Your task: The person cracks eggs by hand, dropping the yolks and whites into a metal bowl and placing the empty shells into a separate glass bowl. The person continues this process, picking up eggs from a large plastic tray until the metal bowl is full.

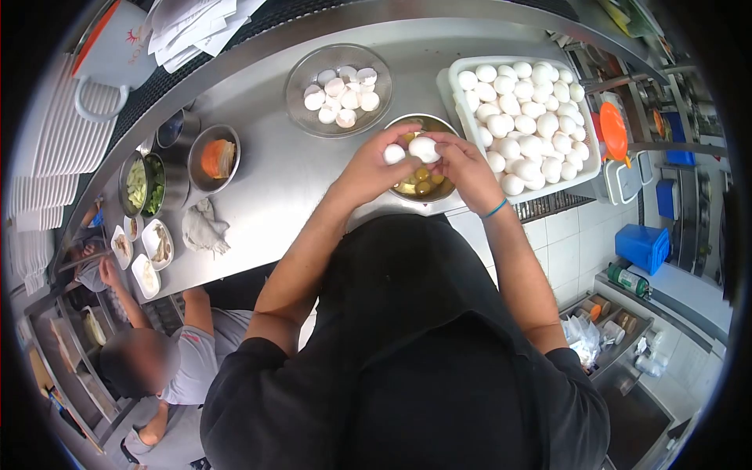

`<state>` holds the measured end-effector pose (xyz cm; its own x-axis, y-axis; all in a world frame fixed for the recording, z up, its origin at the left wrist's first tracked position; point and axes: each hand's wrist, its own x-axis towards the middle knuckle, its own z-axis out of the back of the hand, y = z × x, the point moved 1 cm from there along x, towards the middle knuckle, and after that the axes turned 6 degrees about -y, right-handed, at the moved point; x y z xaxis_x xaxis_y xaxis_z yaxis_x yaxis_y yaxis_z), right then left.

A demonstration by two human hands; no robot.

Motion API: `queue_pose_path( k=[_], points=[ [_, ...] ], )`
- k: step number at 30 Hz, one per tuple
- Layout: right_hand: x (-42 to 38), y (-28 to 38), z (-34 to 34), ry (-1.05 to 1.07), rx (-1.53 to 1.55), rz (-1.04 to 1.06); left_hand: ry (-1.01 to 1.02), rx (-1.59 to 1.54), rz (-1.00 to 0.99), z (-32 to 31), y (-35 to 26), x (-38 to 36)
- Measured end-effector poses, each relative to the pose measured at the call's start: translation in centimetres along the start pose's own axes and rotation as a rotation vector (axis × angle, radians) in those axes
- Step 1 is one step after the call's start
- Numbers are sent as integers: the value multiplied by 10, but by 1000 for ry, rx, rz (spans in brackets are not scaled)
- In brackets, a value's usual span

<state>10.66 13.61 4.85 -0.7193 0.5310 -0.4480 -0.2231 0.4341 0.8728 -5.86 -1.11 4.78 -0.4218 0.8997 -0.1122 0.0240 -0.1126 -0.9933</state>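
Both my hands are over a metal bowl [429,121] that holds cracked eggs, with several yolks [424,188] showing. The fingers of my left hand [374,166] curl round a white egg [393,154]. My right hand [468,171], with a blue band at the wrist, pinches another white egg [424,150] close beside it. To the right of the bowl stands a white plastic tub [589,174] heaped with whole white eggs [526,125]. A mesh colander [294,84] beyond my left hand contains empty eggshells [345,117].
On the steel counter's left are a bowl of orange food [217,159], metal containers of chopped greens [154,188], small white dishes [161,246] and a grey cloth [205,227]. A person [184,356] is at lower left. Stacked white plates [47,149] line the far left.
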Motion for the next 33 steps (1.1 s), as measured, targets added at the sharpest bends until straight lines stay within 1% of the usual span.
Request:
queue_pose_path(
  k=[2,5,8,11,14,17,23,26,29,32,33],
  points=[
    [2,-2,-1,-1,37,-29,12,-86,57,-1,6,3],
    [-1,3,-9,-21,-132,74,-43,-21,102,1,8,2],
    [-3,1,-9,-36,-434,225,-57,60,116,3,12,2],
    [0,-9,-7,-68,-481,271,-62,102,104,2,20,3],
    [-7,-2,-18,-133,-599,353,-93,204,47,1,25,5],
    [-7,-5,-22,-172,-631,354,-147,231,50,-5,20,3],
    [-3,-8,-21,-206,-688,506,-203,211,63,-11,19,2],
    [-7,0,-23,-220,-744,498,-251,256,6,-14,24,3],
    [-10,10,-20,-175,-843,485,-221,246,-6,-11,23,4],
    [-2,1,-5,-121,-1052,642,-202,438,-79,-8,25,3],
    [1,-2,-3,-136,-1108,625,-210,482,-96,-7,22,2]
  ],
)
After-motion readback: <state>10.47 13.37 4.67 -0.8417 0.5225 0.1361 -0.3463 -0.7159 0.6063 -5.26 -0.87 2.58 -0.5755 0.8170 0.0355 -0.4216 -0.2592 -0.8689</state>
